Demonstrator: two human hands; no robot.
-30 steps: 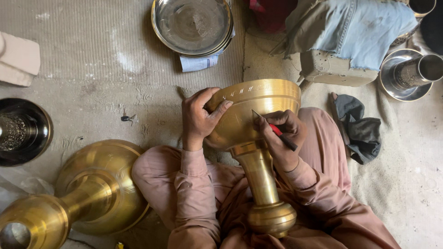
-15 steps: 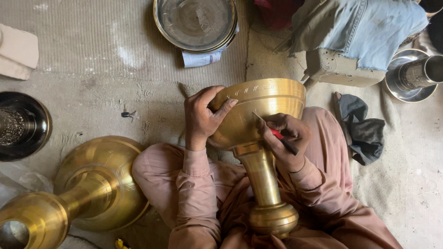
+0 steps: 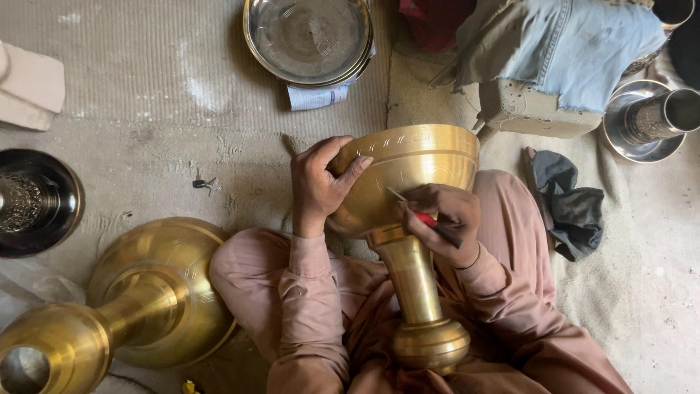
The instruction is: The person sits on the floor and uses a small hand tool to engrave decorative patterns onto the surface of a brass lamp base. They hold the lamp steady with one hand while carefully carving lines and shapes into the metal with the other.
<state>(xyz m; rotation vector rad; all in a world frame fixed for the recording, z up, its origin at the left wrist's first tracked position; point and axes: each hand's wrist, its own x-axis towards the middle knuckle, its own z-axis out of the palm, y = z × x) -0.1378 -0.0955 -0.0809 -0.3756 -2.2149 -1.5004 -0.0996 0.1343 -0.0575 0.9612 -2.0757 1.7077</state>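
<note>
A large brass goblet-shaped vessel (image 3: pixel 412 175) lies tilted across my lap, its bowl pointing away and its round foot (image 3: pixel 430 344) near my body. My left hand (image 3: pixel 319 184) grips the bowl's left side, thumb over the rim. My right hand (image 3: pixel 442 219) holds a thin engraving tool with a red handle (image 3: pixel 421 216), its metal tip touching the bowl's outer wall below an engraved band. Both arms wear pinkish sleeves.
A second brass vessel (image 3: pixel 138 299) lies on its side at the lower left. A dark metal bowl (image 3: pixel 33 201) sits at the left edge, a steel plate (image 3: pixel 306 36) at the top, a steel cup on a plate (image 3: pixel 649 117) at right. Dark cloth (image 3: pixel 565 201), denim cloth (image 3: pixel 569 44).
The view has shifted slightly. My hands keep their hold; the tool tip stays on the bowl with only small movement.
</note>
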